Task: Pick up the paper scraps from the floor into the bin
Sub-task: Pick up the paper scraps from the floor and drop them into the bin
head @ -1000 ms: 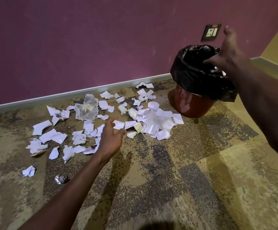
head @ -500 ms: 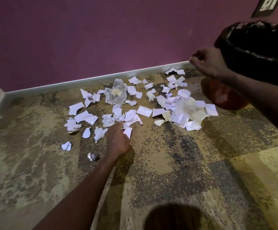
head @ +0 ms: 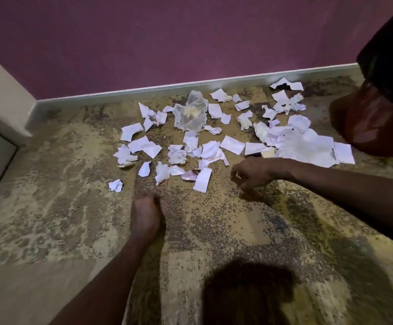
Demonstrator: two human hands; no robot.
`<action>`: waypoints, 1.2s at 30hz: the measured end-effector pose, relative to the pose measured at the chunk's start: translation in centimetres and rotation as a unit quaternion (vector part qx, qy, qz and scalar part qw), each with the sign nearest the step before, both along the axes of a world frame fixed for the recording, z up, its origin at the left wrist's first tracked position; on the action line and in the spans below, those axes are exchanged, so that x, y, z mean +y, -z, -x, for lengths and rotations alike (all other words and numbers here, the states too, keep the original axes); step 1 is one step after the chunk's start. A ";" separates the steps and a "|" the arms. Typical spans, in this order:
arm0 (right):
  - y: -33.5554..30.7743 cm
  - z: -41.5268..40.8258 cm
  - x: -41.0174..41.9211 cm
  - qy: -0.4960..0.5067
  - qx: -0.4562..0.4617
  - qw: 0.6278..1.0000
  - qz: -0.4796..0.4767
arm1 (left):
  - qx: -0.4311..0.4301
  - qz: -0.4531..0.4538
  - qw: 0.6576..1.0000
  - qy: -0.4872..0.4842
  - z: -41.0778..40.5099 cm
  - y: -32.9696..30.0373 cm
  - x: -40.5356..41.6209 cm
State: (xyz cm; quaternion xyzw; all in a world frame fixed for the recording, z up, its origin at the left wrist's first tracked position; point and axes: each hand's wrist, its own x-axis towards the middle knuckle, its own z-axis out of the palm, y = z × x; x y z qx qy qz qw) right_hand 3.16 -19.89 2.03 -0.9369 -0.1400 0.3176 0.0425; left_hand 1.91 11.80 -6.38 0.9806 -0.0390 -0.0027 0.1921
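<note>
At right edge, bin, contents unseen; left hand grip unclear, right hand loosely curled, empty

The bin beyond my right grip runs off the picture's right edge, its mouth unseen, and my left grip's curled fingers hide whatever they cover.

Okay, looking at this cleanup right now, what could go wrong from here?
1. The paper scraps are many and scattered widely, so small outliers like the crumpled scrap off to the left may get missed.
2. The bin sits at the far right edge, away from the left-side scraps, so pieces may drop on the way.
3. The translucent wrapper looks flimsy and may tear or slip.
</note>
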 end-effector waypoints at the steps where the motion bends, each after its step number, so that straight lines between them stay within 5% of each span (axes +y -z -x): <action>1: 0.7 0.3 0.4 -0.016 0.016 1.000 0.019 | -0.005 0.027 0.999 -0.033 -0.4 0.2 0.6; 9: 5.7 3.4 1.9 -0.078 -0.113 0.985 0.100 | -0.041 0.093 0.968 -0.229 -6.8 0.7 5.1; 12: 6.0 3.6 1.5 -0.073 -0.118 0.985 0.100 | 0.016 0.007 0.974 -0.227 -8.5 1.6 5.8; 17: 6.1 3.9 1.7 -0.035 -0.084 0.993 0.076 | -0.025 -0.061 0.977 -0.203 -8.5 4.0 5.4; 24: 5.7 4.1 2.1 0.050 -0.095 0.994 0.021 | -0.124 0.076 0.940 -0.309 -12.3 2.5 4.7; 30: 5.4 3.9 2.3 0.063 -0.090 0.994 0.002 | -0.112 -0.083 0.986 -0.090 -16.3 2.4 3.9; 36: 5.9 4.3 1.6 0.021 -0.075 0.997 0.021 | -0.049 -0.157 0.985 -0.046 -15.5 4.8 4.2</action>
